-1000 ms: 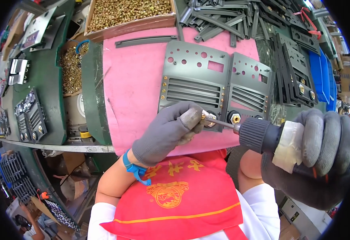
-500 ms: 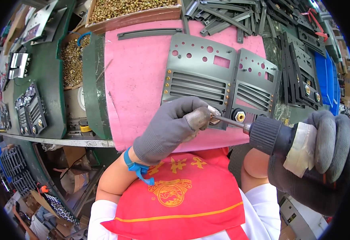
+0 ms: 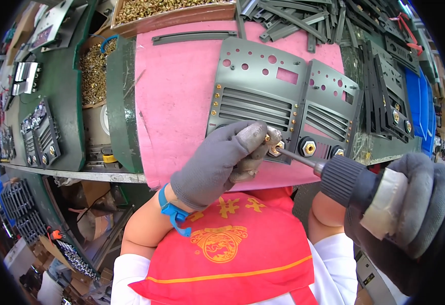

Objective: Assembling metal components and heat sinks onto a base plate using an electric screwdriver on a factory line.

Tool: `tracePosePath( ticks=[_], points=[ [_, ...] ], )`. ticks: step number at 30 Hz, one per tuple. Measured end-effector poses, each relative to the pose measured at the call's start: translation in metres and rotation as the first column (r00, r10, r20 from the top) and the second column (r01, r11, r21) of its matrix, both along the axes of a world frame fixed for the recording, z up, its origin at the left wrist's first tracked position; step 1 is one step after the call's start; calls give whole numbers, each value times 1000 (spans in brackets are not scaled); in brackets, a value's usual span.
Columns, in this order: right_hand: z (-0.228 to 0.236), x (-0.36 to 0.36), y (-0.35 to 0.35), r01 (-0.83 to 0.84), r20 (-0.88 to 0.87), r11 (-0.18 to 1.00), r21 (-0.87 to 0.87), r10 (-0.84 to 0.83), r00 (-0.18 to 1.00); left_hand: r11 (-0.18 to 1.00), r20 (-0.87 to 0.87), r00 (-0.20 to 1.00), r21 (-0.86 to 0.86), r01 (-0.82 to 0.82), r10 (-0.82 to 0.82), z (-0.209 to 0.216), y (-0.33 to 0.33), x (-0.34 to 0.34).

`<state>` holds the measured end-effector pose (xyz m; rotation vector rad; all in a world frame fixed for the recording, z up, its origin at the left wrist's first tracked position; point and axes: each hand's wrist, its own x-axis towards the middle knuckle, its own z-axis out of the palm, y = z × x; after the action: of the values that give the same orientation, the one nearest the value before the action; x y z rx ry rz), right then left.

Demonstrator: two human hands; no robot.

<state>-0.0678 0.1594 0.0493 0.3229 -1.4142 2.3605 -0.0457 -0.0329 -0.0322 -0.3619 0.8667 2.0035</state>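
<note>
My left hand (image 3: 217, 165), in a grey glove, is closed in a pinch with a small brass screw (image 3: 267, 137) at its fingertips. My right hand (image 3: 419, 203), gloved too, wraps round the black body of an electric screwdriver (image 3: 345, 178). The long thin bit points left, its tip close to my left fingertips and a brass fitting. Beneath lie two dark grey metal panels (image 3: 258, 78) with slots and round holes, side by side. Brass screws line the slots. Black-ringed brass hex fittings (image 3: 309, 148) sit along the near edge, partly hidden by my left hand.
A pink sheet (image 3: 176, 96) covers the worktop. A box of brass parts (image 3: 174, 19) stands at the back, another bin (image 3: 94, 76) at left. Metal strips (image 3: 303, 23) are heaped at the far right. More panels (image 3: 387, 91) lean beside a blue bin (image 3: 420, 107).
My left fingers have shifted slightly up and now show a brass screw between them. The screwdriver has moved a little right and down, its tip now nearer a brass fitting.
</note>
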Motion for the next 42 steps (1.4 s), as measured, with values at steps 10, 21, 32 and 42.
tracePosePath(
  ticks=[10, 21, 32, 42],
  points=[
    [5, 2, 5, 19, -85, 1000, 15, -18, 996, 989, 49, 999, 145, -7, -1, 3, 5, 4],
    [6, 26, 9, 53, -163, 998, 19, -49, 985, 988, 40, 998, 144, -54, 49, 3, 13, 6],
    [-2, 25, 48, 188, -200, 981, 52, -174, 964, 127, -529, 643, -817, -563, -553, -28, -23, 4],
    [-14, 13, 65, 128, -451, 984, 124, -59, 891, -91, -450, 625, -762, -642, -638, -42, -90, -5]
  ],
)
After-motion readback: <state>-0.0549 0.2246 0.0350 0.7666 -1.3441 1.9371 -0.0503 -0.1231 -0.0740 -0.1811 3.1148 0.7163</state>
